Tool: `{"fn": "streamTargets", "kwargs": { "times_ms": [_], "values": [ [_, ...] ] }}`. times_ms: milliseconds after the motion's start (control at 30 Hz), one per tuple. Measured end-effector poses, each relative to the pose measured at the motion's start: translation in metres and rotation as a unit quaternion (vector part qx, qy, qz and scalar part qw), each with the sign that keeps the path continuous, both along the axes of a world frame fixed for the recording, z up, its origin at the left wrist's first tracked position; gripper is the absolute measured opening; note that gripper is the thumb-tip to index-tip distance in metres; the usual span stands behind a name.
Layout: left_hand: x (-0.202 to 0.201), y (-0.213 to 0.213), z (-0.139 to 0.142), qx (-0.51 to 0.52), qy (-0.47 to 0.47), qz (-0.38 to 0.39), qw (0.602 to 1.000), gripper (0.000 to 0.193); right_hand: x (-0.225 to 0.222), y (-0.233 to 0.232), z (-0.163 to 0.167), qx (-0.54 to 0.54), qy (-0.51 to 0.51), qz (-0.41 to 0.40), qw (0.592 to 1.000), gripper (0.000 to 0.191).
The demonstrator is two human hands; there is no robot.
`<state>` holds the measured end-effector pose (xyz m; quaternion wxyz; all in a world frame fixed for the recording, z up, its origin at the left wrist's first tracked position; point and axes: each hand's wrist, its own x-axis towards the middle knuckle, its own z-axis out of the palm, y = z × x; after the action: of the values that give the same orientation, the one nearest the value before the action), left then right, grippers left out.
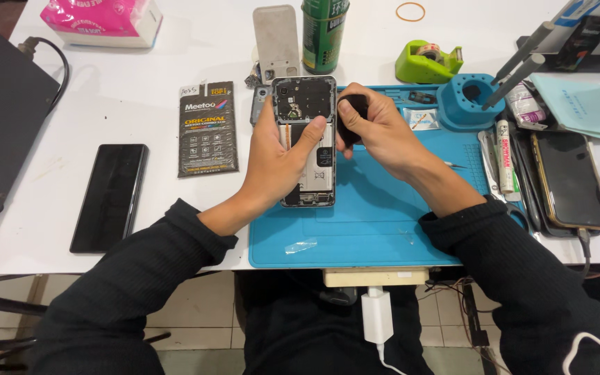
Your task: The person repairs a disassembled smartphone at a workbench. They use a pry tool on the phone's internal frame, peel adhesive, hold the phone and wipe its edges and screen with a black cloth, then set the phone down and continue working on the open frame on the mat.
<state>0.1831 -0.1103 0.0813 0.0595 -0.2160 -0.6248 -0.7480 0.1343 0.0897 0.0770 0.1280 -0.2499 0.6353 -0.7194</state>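
Note:
An opened smartphone (307,104) with its back cover off and its circuit parts showing lies on the blue work mat (376,215). My left hand (279,149) grips it from the left side, thumb pressed across its middle. My right hand (376,125) holds a small black piece (351,114) pinched in the fingers just right of the phone's upper half. What the piece is I cannot make out.
Left of the mat lie a dark parts pouch (207,128) and a black phone (110,196). Behind stand a grey back cover (276,38), green spray can (324,35), green tape dispenser (428,61), blue round tool holder (469,101). Another phone (569,179) and tools lie right.

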Motion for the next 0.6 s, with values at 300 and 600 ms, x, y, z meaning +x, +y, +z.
{"fn": "streamTargets", "kwargs": {
  "times_ms": [300,600],
  "values": [
    [-0.008,-0.003,0.001,0.033,-0.048,0.031,0.998,0.028,0.014,-0.007,0.024,0.061,0.004,-0.089,0.994,0.020],
    [-0.008,-0.004,0.004,0.049,-0.090,0.009,0.995,0.025,0.009,-0.005,0.024,0.043,-0.050,-0.069,0.995,0.019]
  ]
}}
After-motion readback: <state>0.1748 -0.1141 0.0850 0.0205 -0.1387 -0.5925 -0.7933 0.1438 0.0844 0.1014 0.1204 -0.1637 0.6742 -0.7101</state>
